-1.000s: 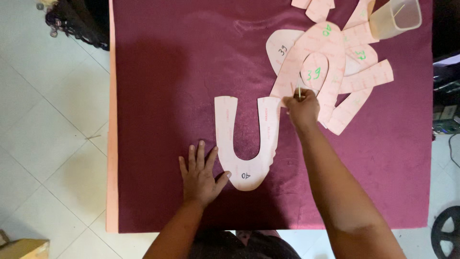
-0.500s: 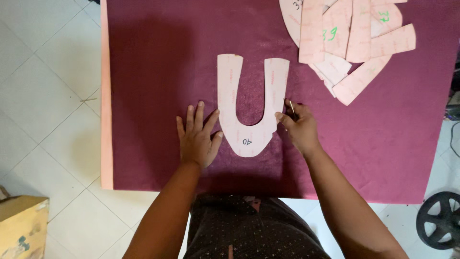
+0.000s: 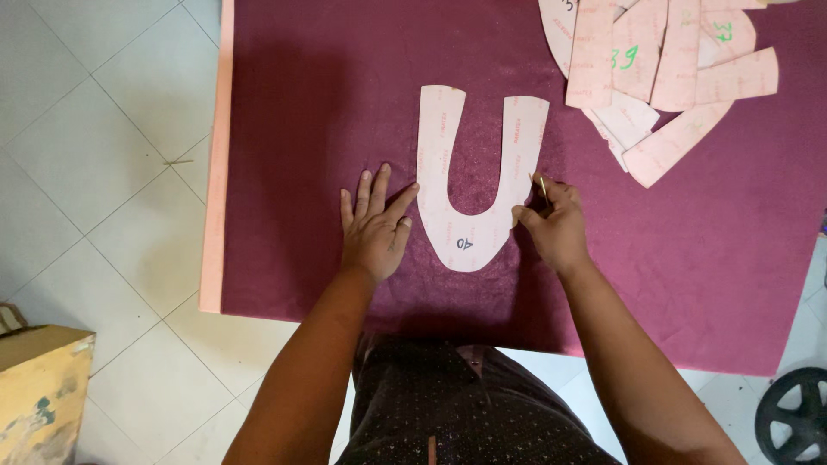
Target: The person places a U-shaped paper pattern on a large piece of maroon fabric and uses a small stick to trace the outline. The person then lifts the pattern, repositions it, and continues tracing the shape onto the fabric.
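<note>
A pale pink U-shaped card pattern piece (image 3: 476, 176) lies flat near the middle of the dark maroon fabric sheet (image 3: 310, 103) covering the table, its two arms pointing to twelve o'clock and its rounded base toward me at six; my left hand (image 3: 376, 226) rests palm down at the piece's eight o'clock, fingers spread flat, gripping nothing, the fingertips touching the outer edge of the left arm; my right hand (image 3: 551, 226) sits at its four o'clock, curled closed around a thin pencil-like marking tool (image 3: 544, 188) whose tip meets the outer edge of the right arm. The piece looks thin, light and fairly stiff, likely to skate on the nap of the cloth unless pressed down, and prone to creasing at the narrow arms; I judge the broad curved base the safest place to pin or lift it. At one o'clock, well apart, a loose overlapping pile of similar pink card pattern pieces (image 3: 663, 77) spreads toward the sheet's far edge; a peach-coloured underlay strip (image 3: 215, 172) shows along the sheet at nine o'clock; beyond it, pale floor tiles (image 3: 95, 155), a yellowish cardboard box (image 3: 39, 392) at seven o'clock, and a black wheel (image 3: 792, 418) at five o'clock.
</note>
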